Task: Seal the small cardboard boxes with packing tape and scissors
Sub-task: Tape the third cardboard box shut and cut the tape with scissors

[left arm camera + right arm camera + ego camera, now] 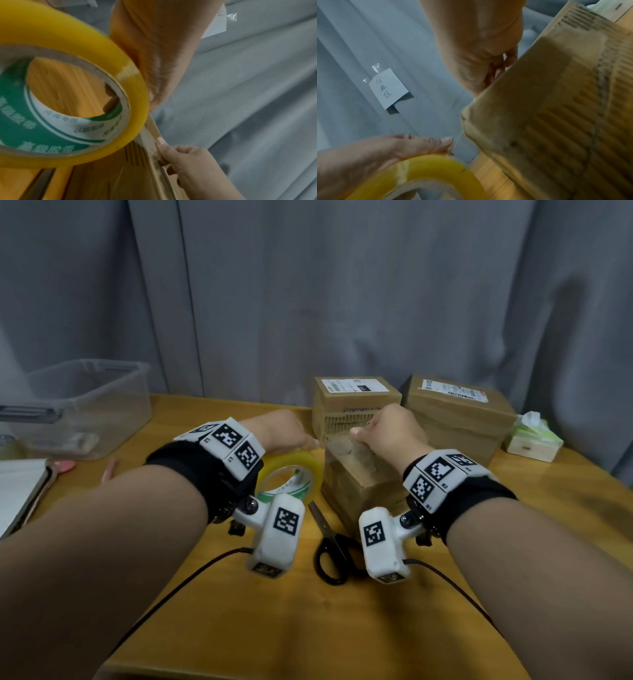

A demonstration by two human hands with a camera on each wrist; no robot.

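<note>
A yellow tape roll [297,462] with a green-printed core stands on edge left of a small cardboard box [363,494]. My left hand [287,429] grips the roll [72,44], thumb [436,142] on its outer face and a fingertip [111,102] inside the core. A clear strip of tape [150,146] runs from the roll onto the box's top edge. My right hand [390,429] grips the box top, its thumb [160,142] pressing the strip down and its fingers [496,67] curled over the far edge. Black-handled scissors [330,546] lie shut on the table just in front of the box.
Two more labelled cardboard boxes [354,402] [459,416] stand at the back against a grey curtain. A clear plastic tub [85,405] sits at the far left, a notebook [20,491] near the left edge, a tissue box [532,436] at the right. Wrist-camera cables trail over the wooden table [274,628].
</note>
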